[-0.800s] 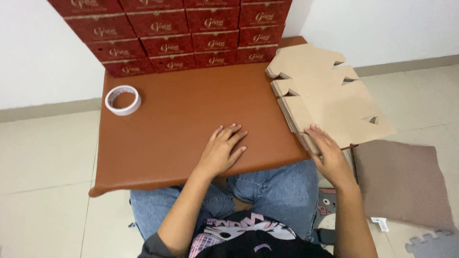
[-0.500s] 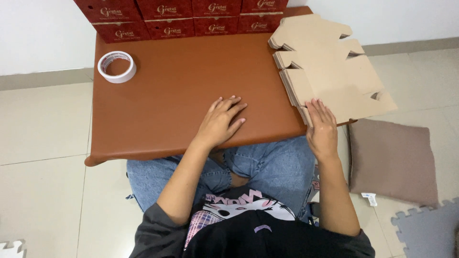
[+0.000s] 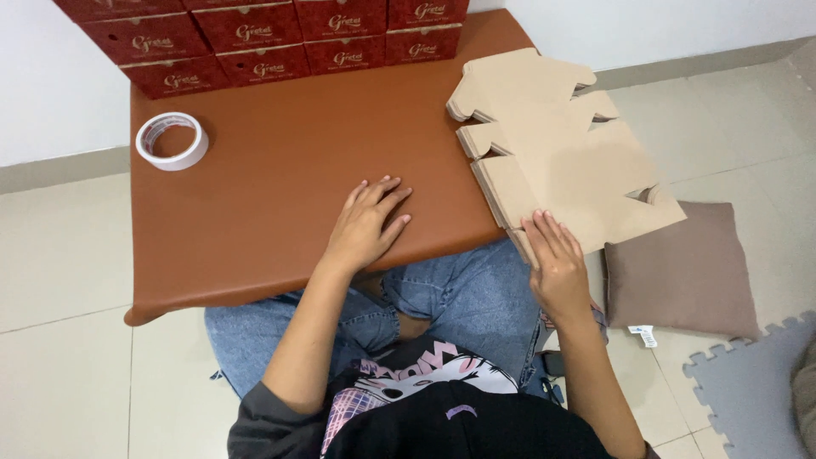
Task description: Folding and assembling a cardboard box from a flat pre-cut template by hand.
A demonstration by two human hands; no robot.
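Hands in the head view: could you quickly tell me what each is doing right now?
Left hand: open, flat on the brown table, holding nothing.
Right hand: open, fingers on the flat cardboard stack, not gripping.

Stack of flat die-cut cardboard box blanks (image 3: 561,161), plain tan, unfolded, lay at the right end of the brown bench (image 3: 272,187). Sheets were fanned, not squared up: stepped edges showed along the left side, each lower sheet poking out a bit. Notched tabs and slot cuts were visible on the far and right edges. The stack overhung the bench's right edge and near-right corner, tilted slightly clockwise. Right hand (image 3: 557,265) rested flat on the near corner of the top sheet, fingers (image 3: 544,231) spread, touching the cardboard.
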